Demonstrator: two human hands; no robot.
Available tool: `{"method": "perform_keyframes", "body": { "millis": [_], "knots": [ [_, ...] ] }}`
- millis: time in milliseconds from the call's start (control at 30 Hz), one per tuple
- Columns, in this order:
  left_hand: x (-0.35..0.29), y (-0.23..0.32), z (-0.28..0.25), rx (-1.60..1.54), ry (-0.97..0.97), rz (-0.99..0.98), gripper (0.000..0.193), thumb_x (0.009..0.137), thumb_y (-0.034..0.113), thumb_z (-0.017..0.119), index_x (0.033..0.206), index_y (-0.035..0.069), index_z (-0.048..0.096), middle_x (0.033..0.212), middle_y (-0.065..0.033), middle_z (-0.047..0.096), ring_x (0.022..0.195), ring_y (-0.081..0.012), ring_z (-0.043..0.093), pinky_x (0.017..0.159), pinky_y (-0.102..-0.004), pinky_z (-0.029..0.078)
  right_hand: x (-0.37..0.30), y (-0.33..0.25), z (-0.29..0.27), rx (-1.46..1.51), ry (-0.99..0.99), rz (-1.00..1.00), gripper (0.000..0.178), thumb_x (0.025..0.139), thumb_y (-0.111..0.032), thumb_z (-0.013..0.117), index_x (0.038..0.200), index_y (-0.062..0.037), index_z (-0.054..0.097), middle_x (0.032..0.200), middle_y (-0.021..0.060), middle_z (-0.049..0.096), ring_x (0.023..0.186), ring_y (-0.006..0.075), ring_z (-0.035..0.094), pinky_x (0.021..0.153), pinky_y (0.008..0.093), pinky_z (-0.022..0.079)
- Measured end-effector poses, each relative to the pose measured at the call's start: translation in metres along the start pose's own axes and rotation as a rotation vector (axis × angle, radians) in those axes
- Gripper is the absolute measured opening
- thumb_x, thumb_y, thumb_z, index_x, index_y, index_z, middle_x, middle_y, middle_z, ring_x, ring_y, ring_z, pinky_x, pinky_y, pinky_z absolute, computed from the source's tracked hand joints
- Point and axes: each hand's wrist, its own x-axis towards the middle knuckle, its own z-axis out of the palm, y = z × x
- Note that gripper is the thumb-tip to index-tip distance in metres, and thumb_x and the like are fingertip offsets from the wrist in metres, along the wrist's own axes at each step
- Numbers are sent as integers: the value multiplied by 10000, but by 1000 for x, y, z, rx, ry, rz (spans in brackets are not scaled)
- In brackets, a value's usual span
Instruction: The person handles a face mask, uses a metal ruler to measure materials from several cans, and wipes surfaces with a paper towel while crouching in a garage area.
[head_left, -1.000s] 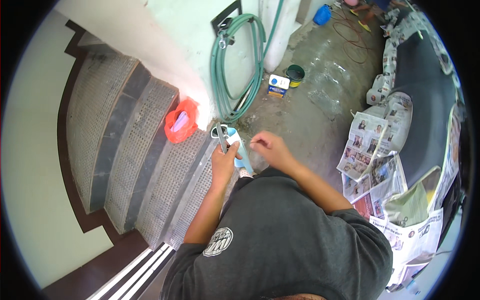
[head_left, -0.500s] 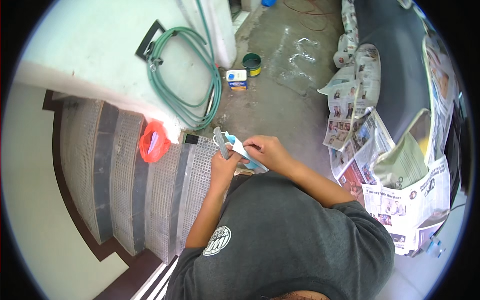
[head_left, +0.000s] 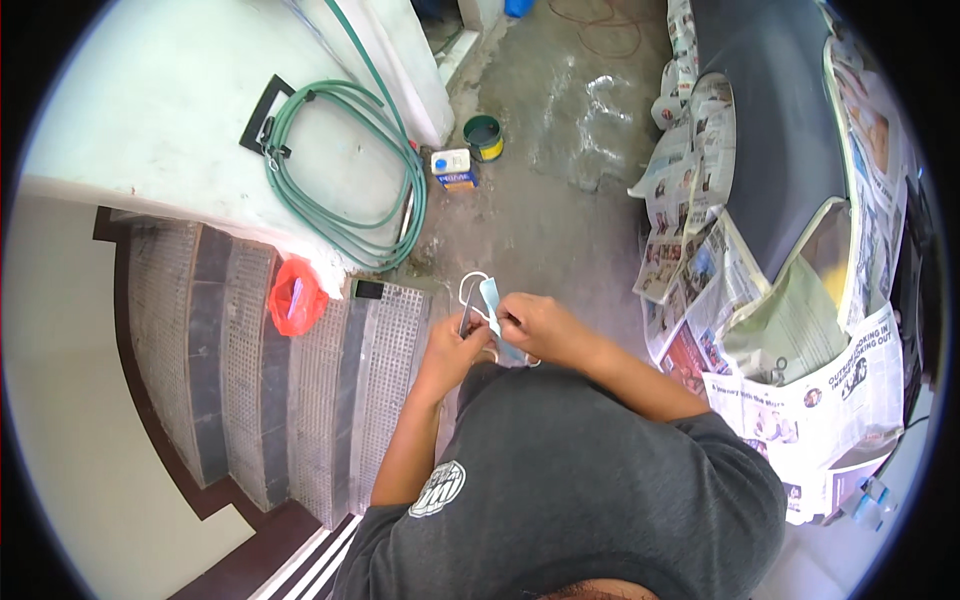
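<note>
From the hands, grey concrete floor (head_left: 545, 210) stretches toward one o'clock, grey tiled steps (head_left: 255, 390) edging nine. The left hand (head_left: 453, 346) grips a slim, seemingly metal strip (head_left: 466, 318); the right hand (head_left: 543, 329) pinches the pale-blue, white-looped mask (head_left: 490, 293) between them.

"Where is lettering seen?"

"Bold black headlines are printed on the newspaper sheets (head_left: 858, 400), well right of the green hose (head_left: 416, 192). Lettering is also borne by the blue-and-white container (head_left: 454, 170), just right of the hose."

"And on clothing?"

"White letters are set in the round emblem (head_left: 437, 488) on the dark shirt (head_left: 600, 450), below the hose."
</note>
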Motion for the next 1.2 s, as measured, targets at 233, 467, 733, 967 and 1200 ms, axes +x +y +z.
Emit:
{"method": "perform_keyframes", "body": {
  "millis": [233, 467, 733, 967, 1200],
  "knots": [
    [2, -26, 15, -125, 218, 77, 144, 887, 63, 635, 1014, -5, 647, 808, -8, 607, 673, -60, 537, 594, -227, 430, 10, -2, -8, 20, 9, -147, 95, 842, -106, 650, 876, -28, 608, 812, 156, 641, 740, 361, 642, 656, 434, 511],
    [-5, -30, 0, -34, 238, 200, 142, 879, 26, 606, 1015, 4, 639, 777, 37, 557, 657, -24, 471, 554, -217, 368, 27, -20, -9, -30, -77, -314, 96, 821, -86, 645, 848, -37, 567, 782, 157, 620, 733, 376, 638, 648, 455, 508],
    [-1, -5, 8, -124, 343, 284, 109, 889, 33, 622, 993, 10, 643, 759, 43, 562, 674, -18, 461, 573, -219, 360, 43, -21, -15, -52, -8, -343, 89, 810, -58, 645, 854, -33, 572, 795, 149, 620, 724, 362, 636, 638, 443, 510],
    [-4, -17, 5, -97, 359, 220, 105, 864, 28, 630, 962, 2, 653, 751, 58, 557, 659, -22, 455, 568, -220, 357, 44, -24, -23, -112, -88, -420, 89, 801, -45, 653, 870, -38, 597, 810, 123, 622, 720, 336, 634, 645, 428, 512],
    [-6, -7, -1, -87, 201, 136, 116, 856, 23, 621, 968, 2, 642, 769, 36, 559, 658, -30, 461, 558, -227, 373, 35, -18, -20, -69, -129, -361, 93, 791, -37, 645, 872, -33, 599, 815, 139, 624, 729, 342, 634, 651, 421, 513]
  ]
}}
